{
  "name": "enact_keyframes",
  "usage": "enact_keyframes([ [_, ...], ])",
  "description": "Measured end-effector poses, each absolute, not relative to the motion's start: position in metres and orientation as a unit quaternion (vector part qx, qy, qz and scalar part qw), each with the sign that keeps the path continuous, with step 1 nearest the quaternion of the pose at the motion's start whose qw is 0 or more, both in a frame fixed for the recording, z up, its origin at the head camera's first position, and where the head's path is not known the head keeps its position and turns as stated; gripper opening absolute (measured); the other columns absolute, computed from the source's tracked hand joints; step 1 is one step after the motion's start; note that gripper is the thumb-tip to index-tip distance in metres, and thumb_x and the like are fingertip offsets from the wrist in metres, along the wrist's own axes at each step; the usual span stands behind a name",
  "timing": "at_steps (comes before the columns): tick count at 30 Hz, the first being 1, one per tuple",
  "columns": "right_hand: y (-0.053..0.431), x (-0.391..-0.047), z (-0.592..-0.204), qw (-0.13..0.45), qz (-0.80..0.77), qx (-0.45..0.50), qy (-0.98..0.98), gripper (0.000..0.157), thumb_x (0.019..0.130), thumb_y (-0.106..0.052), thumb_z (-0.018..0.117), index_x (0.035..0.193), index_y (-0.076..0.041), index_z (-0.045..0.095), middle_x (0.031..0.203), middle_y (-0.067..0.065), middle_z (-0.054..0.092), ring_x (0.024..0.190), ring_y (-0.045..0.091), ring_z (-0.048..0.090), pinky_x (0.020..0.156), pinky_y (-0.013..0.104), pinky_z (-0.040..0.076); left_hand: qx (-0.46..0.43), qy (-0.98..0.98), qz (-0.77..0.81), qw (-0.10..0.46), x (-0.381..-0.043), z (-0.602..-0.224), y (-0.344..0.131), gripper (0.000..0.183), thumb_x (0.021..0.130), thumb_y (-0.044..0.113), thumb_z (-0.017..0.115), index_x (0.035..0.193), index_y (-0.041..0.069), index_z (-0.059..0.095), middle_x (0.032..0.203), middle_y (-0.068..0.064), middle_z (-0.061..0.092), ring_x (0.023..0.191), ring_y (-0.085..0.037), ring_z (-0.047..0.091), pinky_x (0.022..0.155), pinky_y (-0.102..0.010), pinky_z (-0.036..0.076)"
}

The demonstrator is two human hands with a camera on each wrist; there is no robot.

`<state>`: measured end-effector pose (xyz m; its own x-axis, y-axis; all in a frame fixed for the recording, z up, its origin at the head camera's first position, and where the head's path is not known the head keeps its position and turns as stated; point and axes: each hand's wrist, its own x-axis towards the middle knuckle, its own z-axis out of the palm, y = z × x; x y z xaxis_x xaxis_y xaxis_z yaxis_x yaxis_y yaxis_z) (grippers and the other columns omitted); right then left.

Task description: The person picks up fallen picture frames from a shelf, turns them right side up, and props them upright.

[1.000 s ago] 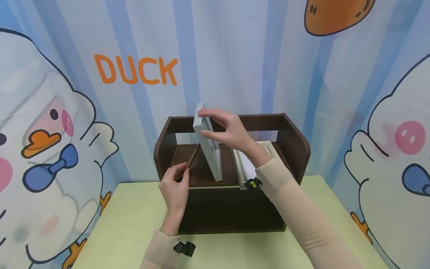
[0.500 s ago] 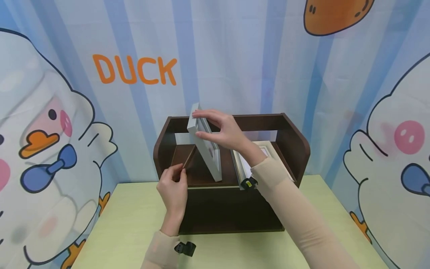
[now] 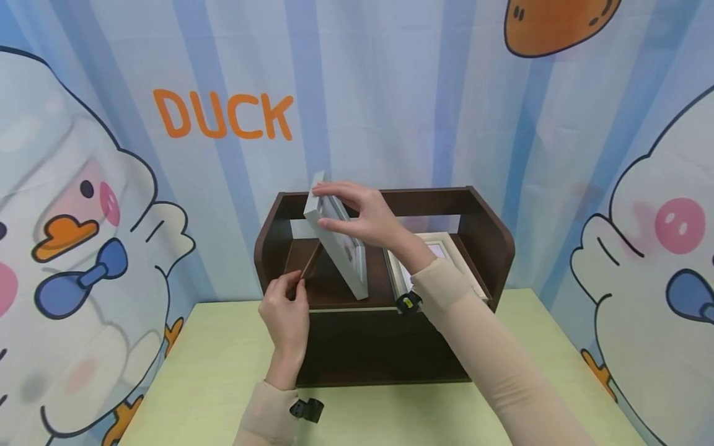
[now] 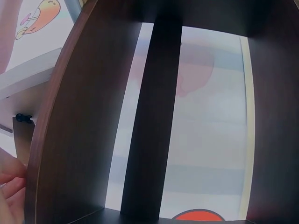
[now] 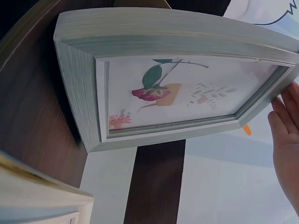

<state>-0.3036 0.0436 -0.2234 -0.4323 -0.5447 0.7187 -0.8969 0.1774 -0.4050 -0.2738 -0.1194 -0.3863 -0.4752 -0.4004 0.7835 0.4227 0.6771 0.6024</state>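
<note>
Pic frame aslant on shelf, w/ pinch grips: R hand at top, L hand at stand

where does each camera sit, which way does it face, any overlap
Head: worn on the head, facing forward and down at the brown shelf; left hand, right hand and sleeves show.
Left wrist: worn there, facing into the shelf; part of the left hand at left edge.
Right wrist: worn there, facing the front of the grey picture frame; part of the right hand at right edge.
Head and right wrist both show that frame.
</note>
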Motion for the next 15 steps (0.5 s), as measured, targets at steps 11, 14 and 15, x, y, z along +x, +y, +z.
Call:
enact_keyframes([
  [11, 0.0438, -0.305, -0.2249, 0.207, 0.428, 0.49, -0.731, 0.044, 0.078, -0.006, 0.065, 0.12, 0.003, 0.052, 0.124, 0.018, 0.05, 0.12, 0.025, 0.044, 0.1, 0.029, 0.036, -0.016, -0.757, -0.404, 0.513, -0.2727, -0.3847, -0.1194, 0.014, 0.076, 0.008, 0.068, 0.09, 0.006, 0.069, 0.082, -0.007, 0.064, 0.073, -0.015, 0.061, 0.063, -0.027, 0.052],
  [14, 0.0474, -0.3076, -0.225, 0.183, 0.442, 0.469, -0.742, 0.043, 0.082, -0.011, 0.062, 0.122, 0.002, 0.05, 0.125, 0.017, 0.05, 0.121, 0.023, 0.044, 0.101, 0.032, 0.035, -0.032, -0.748, -0.413, 0.519, -0.2696, -0.3814, -0.1174, 0.019, 0.077, 0.014, 0.067, 0.095, 0.008, 0.067, 0.086, -0.006, 0.062, 0.078, -0.014, 0.061, 0.066, -0.026, 0.052],
  [15, 0.0488, -0.3099, -0.2251, 0.173, 0.452, 0.459, -0.745, 0.042, 0.083, -0.012, 0.06, 0.122, 0.002, 0.05, 0.126, 0.016, 0.05, 0.121, 0.023, 0.044, 0.101, 0.033, 0.035, -0.042, -0.741, -0.418, 0.524, -0.2682, -0.3788, -0.116, 0.021, 0.077, 0.016, 0.067, 0.097, 0.008, 0.067, 0.088, -0.006, 0.062, 0.08, -0.014, 0.061, 0.067, -0.026, 0.052],
])
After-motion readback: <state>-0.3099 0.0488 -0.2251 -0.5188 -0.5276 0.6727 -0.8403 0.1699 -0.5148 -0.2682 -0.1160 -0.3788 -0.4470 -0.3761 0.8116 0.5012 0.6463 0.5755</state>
